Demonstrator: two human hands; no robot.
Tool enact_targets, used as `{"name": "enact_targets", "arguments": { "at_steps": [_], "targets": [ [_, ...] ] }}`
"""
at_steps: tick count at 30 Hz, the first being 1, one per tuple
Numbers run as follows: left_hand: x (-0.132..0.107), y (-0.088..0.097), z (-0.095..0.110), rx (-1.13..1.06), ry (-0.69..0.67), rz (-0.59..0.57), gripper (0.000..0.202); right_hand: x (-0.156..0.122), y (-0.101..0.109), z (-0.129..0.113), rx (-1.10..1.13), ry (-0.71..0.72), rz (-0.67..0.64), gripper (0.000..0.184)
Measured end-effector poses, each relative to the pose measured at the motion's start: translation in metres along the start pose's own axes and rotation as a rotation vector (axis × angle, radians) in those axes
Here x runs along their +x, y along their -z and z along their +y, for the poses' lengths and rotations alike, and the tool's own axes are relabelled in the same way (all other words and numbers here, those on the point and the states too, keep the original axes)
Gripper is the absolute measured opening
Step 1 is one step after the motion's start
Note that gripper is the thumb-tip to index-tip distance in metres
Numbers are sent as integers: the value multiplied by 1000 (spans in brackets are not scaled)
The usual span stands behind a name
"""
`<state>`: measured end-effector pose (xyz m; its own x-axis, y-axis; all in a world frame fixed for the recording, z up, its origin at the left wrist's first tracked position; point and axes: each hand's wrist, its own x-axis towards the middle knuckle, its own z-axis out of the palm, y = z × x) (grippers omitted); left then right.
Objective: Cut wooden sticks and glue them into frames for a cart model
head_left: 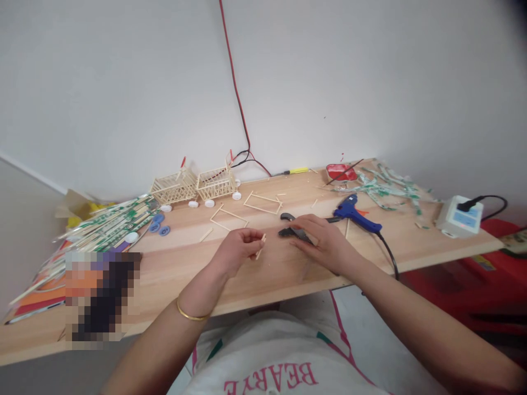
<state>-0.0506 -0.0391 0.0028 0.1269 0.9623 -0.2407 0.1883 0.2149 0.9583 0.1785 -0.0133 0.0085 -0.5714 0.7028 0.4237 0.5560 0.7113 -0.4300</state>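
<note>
My left hand (241,249) is closed in a pinch on short wooden sticks (260,248), held just above the tabletop. To its right, my right hand (323,240) curls over a black hand tool (300,233). The fingers cover much of that tool, so its exact kind is unclear. Behind my hands lie two flat stick frames, one a rectangle (263,203) and the other an open-cornered frame (228,218). A loose short stick piece (206,235) rests left of my left hand.
Two small stick-built carts (175,188) with white wheels stand at the back left. Blue wheels (163,230) and bundled sticks (111,225) lie nearby. Rightward are a blue glue gun (358,214), a red paint tray (341,173), plastic wrappers (387,186) and a white power box (460,216).
</note>
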Motion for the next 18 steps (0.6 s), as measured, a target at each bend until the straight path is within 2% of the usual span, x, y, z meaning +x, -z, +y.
{"name": "enact_targets", "arguments": {
  "at_steps": [1,3,6,10,12,15,18],
  "targets": [
    [-2,-2,1,-227,47,-8,21,2,1,-6,50,39,26,22],
    [-6,-5,4,-492,102,-40,28,6,0,-18,82,146,90,17],
    [-14,-12,10,-695,166,-43,35,10,-8,-31,45,329,142,17],
    [-21,-19,11,-824,212,-68,23,12,-19,-38,67,432,114,17],
    [-24,-22,8,-857,239,-94,21,13,-20,-38,138,439,97,15],
    [-29,-24,4,-862,274,-114,19,15,-19,-38,253,360,42,15],
    [-33,-24,1,-663,217,-76,22,17,-19,-38,290,201,-18,13]
  ]
}}
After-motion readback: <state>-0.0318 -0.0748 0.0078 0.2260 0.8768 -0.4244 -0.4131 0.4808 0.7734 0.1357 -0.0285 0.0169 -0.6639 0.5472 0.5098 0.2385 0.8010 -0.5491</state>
